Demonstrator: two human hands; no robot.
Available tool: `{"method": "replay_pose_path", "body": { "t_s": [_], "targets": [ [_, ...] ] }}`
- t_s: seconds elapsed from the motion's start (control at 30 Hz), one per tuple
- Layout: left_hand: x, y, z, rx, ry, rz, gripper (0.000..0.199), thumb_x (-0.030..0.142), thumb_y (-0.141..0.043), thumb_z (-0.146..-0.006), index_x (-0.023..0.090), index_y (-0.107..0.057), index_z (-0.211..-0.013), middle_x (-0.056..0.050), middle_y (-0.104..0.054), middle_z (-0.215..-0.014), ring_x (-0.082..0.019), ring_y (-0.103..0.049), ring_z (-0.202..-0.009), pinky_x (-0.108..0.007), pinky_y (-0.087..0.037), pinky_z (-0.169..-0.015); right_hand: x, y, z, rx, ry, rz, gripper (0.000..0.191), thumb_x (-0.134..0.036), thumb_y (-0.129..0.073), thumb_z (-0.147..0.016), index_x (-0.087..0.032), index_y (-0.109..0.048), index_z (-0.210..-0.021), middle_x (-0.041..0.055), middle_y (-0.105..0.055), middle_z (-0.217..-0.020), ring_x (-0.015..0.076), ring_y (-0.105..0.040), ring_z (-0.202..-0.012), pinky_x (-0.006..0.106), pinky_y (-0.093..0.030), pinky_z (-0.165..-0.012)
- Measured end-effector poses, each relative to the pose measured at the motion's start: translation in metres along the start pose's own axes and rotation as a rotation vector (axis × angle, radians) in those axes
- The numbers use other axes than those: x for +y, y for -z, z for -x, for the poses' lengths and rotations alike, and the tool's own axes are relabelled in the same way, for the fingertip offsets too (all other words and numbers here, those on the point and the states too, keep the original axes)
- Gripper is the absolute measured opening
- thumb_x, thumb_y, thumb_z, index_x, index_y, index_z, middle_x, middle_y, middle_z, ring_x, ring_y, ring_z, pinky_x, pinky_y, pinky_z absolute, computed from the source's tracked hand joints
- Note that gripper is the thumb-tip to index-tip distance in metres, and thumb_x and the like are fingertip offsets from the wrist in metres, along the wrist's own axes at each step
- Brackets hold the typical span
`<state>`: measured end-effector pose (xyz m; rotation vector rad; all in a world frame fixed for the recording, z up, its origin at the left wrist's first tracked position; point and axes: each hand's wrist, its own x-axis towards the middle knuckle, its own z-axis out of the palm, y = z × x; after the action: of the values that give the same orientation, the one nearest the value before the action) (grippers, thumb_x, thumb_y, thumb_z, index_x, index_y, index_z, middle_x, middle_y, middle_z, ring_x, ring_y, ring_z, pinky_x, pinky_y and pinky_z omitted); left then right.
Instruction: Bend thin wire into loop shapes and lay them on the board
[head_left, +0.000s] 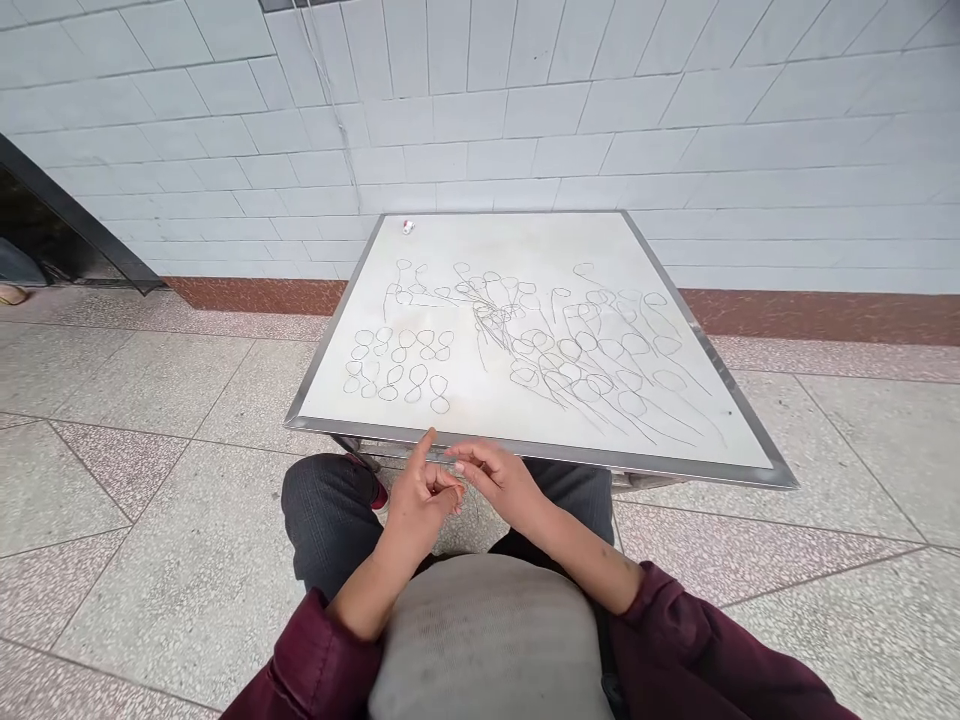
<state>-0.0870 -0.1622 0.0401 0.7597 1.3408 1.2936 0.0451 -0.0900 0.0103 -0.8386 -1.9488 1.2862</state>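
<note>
Over my lap, just off the table's front edge, my left hand [427,497] points its index finger up while its thumb and other fingers curl together. Close beside it, my right hand [504,483] has thumb and fingertips pinched near the left fingers. What either hand holds is too small to make out. Thin dark figure-eight loops [403,345] lie in rows on the left of the white tabletop [450,235]. Looped pieces with long thin tails [592,385] spread in a tangled heap from the middle to the right.
A small red and white object [408,227] lies at the table's back left corner. The table has a grey metal rim [555,452]. Behind it stands a white tiled wall [495,120]. At the far left is a dark doorway [37,235], with part of a person's foot [12,294].
</note>
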Motion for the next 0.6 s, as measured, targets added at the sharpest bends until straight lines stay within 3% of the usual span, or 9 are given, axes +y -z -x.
{"method": "replay_pose_path", "body": {
  "t_s": [0.17, 0.43, 0.6],
  "targets": [
    [-0.006, 0.001, 0.000, -0.049, -0.038, -0.113, 0.090, 0.013, -0.063, -0.070, 0.014, -0.021, -0.149, 0.005, -0.061, -0.061, -0.014, -0.056, -0.052, -0.028, -0.047, -0.055, 0.002, 0.000, -0.003, -0.029, 0.087, 0.132, 0.018, -0.026, -0.050, -0.093, -0.024, -0.067, -0.097, 0.0038, -0.062, -0.082, 0.0162, -0.059, -0.074, 0.030, -0.048, -0.067],
    [-0.009, -0.002, 0.002, -0.040, -0.110, -0.205, 0.077, 0.009, -0.058, -0.072, 0.018, -0.034, -0.145, 0.005, -0.060, -0.062, -0.012, -0.056, -0.055, -0.027, -0.047, -0.060, -0.003, -0.012, 0.001, 0.126, 0.049, 0.131, 0.019, -0.025, -0.049, -0.094, -0.022, -0.063, -0.081, 0.0017, -0.060, -0.073, 0.0170, -0.055, -0.074, 0.029, -0.045, -0.067],
    [-0.004, -0.003, 0.002, -0.037, -0.034, -0.079, 0.082, 0.013, -0.063, -0.071, 0.011, -0.030, -0.145, 0.005, -0.060, -0.063, -0.012, -0.055, -0.054, -0.028, -0.048, -0.058, -0.005, -0.010, 0.001, 0.150, -0.003, 0.040, 0.018, -0.031, -0.048, -0.094, -0.022, -0.062, -0.087, 0.0024, -0.059, -0.079, 0.0161, -0.054, -0.073, 0.029, -0.046, -0.067]
  ]
}}
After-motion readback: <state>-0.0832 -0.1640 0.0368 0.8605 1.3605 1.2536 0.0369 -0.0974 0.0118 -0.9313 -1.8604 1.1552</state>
